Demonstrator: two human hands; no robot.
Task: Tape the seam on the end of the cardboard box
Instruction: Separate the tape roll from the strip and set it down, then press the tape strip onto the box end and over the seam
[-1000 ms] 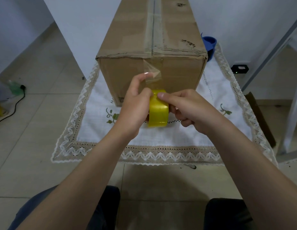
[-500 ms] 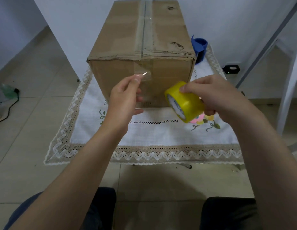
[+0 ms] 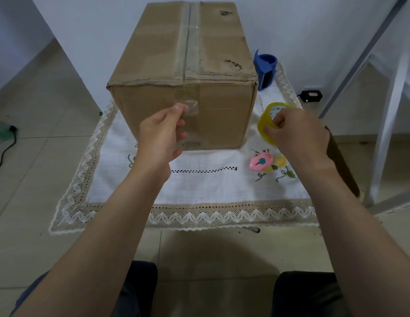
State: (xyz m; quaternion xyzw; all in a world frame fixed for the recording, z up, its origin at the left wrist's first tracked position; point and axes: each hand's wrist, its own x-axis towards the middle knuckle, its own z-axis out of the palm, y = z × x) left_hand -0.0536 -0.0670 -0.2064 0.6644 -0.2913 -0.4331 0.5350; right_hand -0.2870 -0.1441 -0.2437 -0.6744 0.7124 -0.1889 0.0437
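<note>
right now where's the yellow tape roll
In the head view the yellow tape roll is held in the right hand, right of the cardboard box and above the pink cutter on the cloth.

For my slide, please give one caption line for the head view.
Left hand pinches a clear tape strip at the cardboard box end; right hand holds the yellow tape roll.

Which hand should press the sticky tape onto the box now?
The left hand: it pinches the clear tape piece right in front of the cardboard box end. The right hand holds the yellow roll off beside it.
</note>
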